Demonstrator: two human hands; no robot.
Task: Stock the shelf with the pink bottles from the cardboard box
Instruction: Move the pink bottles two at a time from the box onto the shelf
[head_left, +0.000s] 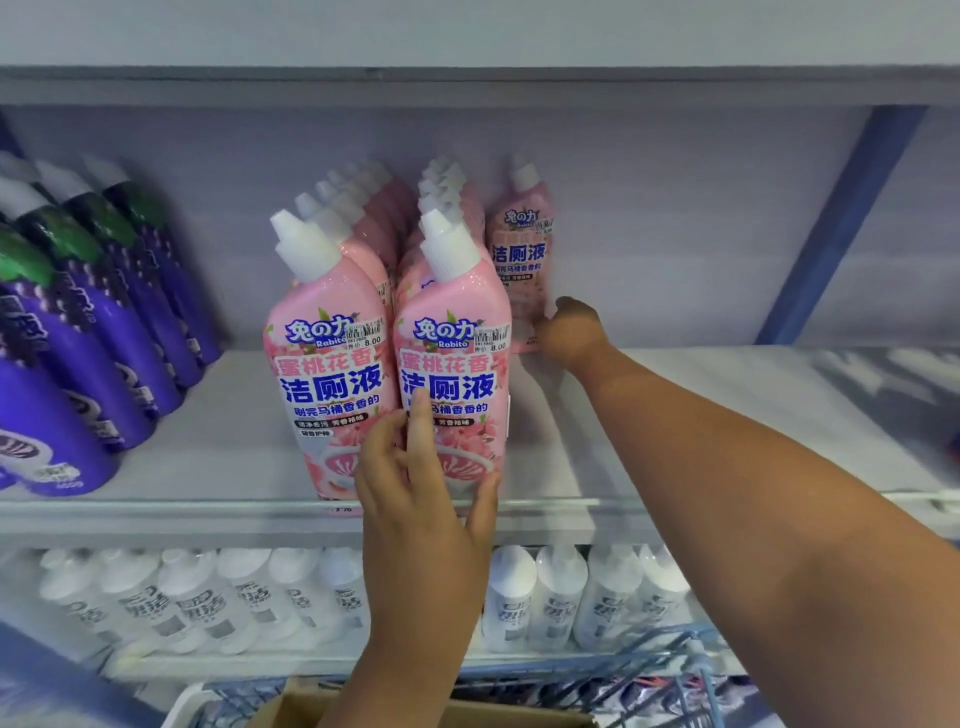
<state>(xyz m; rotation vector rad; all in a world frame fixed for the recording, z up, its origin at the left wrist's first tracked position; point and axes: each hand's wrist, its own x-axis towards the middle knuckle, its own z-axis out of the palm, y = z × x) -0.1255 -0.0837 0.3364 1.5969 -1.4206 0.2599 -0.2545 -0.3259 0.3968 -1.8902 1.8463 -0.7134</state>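
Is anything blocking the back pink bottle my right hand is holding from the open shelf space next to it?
Nothing visible. The right hand holds the back pink bottle, and the shelf to its right is bare.

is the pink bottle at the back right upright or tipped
Upright. The back bottle stands on its base on the shelf, white cap up, as the right hand touches its lower side; the fingers are hidden.

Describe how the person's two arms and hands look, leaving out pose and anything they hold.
Both forearms are bare, with no sleeve showing as far as the view reaches. The left hand and right hand wear no gloves. No ring, watch or bracelet is visible. The left hand's fingernails look short and unpainted.
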